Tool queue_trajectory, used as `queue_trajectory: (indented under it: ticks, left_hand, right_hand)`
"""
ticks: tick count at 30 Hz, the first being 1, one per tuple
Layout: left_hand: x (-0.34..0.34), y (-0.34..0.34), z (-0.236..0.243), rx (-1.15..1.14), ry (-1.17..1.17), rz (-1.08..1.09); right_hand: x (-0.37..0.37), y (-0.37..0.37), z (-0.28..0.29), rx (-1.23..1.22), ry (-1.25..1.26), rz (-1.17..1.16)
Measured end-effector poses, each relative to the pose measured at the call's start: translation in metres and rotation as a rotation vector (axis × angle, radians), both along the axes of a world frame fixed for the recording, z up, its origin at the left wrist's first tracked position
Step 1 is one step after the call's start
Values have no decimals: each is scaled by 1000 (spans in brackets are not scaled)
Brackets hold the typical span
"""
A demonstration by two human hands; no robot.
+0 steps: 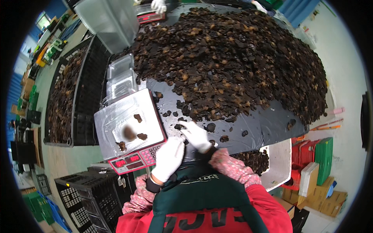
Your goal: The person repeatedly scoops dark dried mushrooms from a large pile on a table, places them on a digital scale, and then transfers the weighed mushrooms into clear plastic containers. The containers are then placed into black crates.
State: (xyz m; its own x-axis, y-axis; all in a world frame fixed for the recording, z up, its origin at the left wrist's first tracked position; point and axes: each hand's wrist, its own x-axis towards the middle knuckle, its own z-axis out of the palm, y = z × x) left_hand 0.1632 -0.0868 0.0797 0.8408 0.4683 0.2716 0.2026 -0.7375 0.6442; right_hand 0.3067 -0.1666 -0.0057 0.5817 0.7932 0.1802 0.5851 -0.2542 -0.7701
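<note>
My right hand, in a white glove, reaches over the dark table cover with its fingertips around a small piece of black fungus. Beside it my left hand, also gloved in white, is closed near the scale's right front corner; what its fingers hold, if anything, is hidden. On the red and white digital scale lies a clear plastic tray. Several fungus pieces are on it, among them a brown one. A round brown shape there is blurred.
A large heap of black fungus covers much of the table. Clear trays stand behind the scale. Black crates flank the left side, one filled with fungus. A white bin sits under the table edge. Across the table, another person's gloved hand is near a second scale.
</note>
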Motion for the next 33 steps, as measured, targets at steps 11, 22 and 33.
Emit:
queue_trajectory:
  ticks: [11,22,33]
  left_hand:
    - [13,-43,-64,327,452,-90]
    - [25,-38,-105,247,414,-69]
    - [123,-46,-108,116,70,-123]
  right_hand:
    - [30,-146,31,-53,-12,-165]
    - [33,-174,10,-65,-346,-520]
    - [64,-167,-49,424,675,-640]
